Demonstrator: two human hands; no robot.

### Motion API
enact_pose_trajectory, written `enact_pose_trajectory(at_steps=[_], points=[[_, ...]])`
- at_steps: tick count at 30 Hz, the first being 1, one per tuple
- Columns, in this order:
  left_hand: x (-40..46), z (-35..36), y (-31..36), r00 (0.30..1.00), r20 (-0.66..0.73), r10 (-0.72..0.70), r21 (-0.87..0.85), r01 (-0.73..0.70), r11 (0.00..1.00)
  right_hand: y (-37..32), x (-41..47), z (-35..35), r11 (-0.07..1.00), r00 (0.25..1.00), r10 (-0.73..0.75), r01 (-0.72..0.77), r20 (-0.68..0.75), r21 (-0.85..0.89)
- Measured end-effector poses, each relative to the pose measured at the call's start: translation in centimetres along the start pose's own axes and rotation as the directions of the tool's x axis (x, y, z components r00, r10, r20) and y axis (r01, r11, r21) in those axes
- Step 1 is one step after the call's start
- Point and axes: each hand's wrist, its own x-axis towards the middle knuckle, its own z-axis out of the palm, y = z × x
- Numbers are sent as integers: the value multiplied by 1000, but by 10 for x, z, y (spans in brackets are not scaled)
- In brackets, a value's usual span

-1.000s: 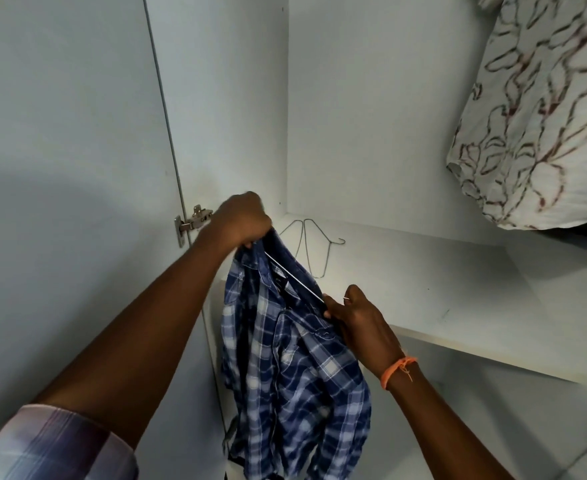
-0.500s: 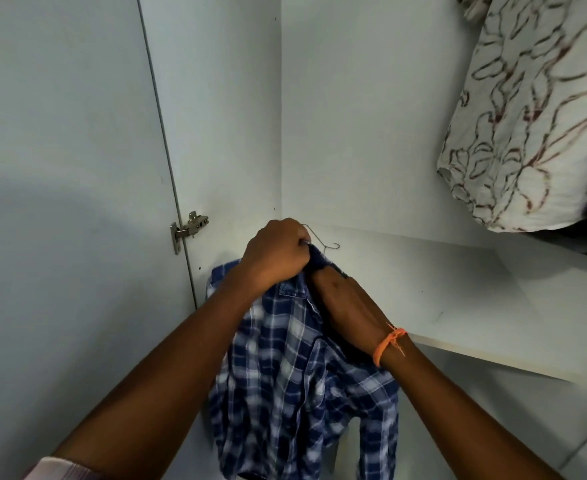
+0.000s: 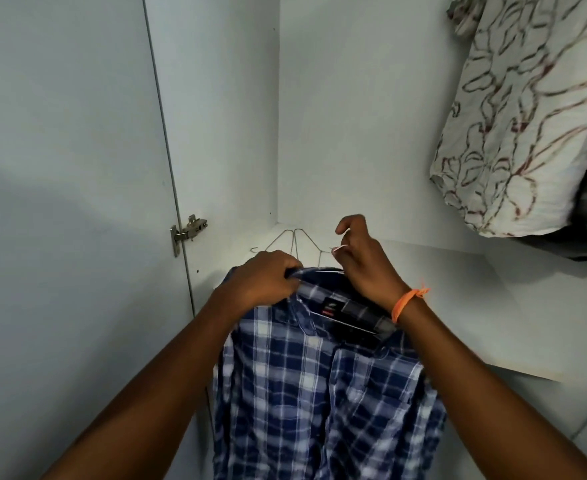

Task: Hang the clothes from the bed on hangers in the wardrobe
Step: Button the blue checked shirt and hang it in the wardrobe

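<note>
So the left hand [image 3: 264, 282] was gripping the collar of the blue plaid shirt [image 3: 319, 393], which hung in front of the wardrobe shelf [image 3: 492, 306]. Right hand [image 3: 364, 261] was pinching the hook of a wire hanger [image 3: 337, 250] at the collar. Spare wire hangers [image 3: 292, 240] lay on the shelf behind.

Blue-and-white plaid cotton shirt [image 3: 323, 393] hangs down in front of a white wardrobe shelf [image 3: 458, 299]. Left hand [image 3: 267, 282] grips the shirt collar at its left end. Right hand [image 3: 364, 261], orange string bracelet [image 3: 406, 303] on its wrist, pinches a thin metal wire hanger [image 3: 345, 325] running under the collar. Spare wire hangers [image 3: 295, 242] lie on the shelf behind. White floral-print garment [image 3: 527, 126] hangs upper right. Metal door hinge [image 3: 188, 232] at left.
</note>
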Motion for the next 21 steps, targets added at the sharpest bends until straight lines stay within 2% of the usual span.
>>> enact_pose_trajectory(at_steps=[2,5,6,9,11,14,16,19,21], points=[[0,-1,1,998,-54,21,-16,-22,1000,-5,5,-5,1000,999,-10,9,39,11],[0,-10,9,997,-80,-21,98,29,995,-13,9,-9,998,989,-52,54,139,-13],[0,-13,7,996,-86,-24,85,32,996,-14,10,-11,999,988,-52,52,148,9],[-1,-14,-10,993,-77,84,-80,-90,993,-13,16,-28,992,997,-10,0,74,127],[0,-10,-20,981,-134,139,-194,-164,967,-14,21,-39,981,998,27,-36,50,189],[8,-14,-18,985,-128,113,-273,-144,951,-19,27,-48,980,996,21,-38,86,193],[17,-21,-13,987,-134,92,-265,-125,956,-24,32,-52,983,996,12,-29,89,182],[30,-31,0,938,-313,151,-160,-209,965,-31,44,-64,988,999,11,-19,54,153],[35,-36,13,887,-408,216,-177,-310,934,-34,55,-78,990,999,38,-39,12,136]])
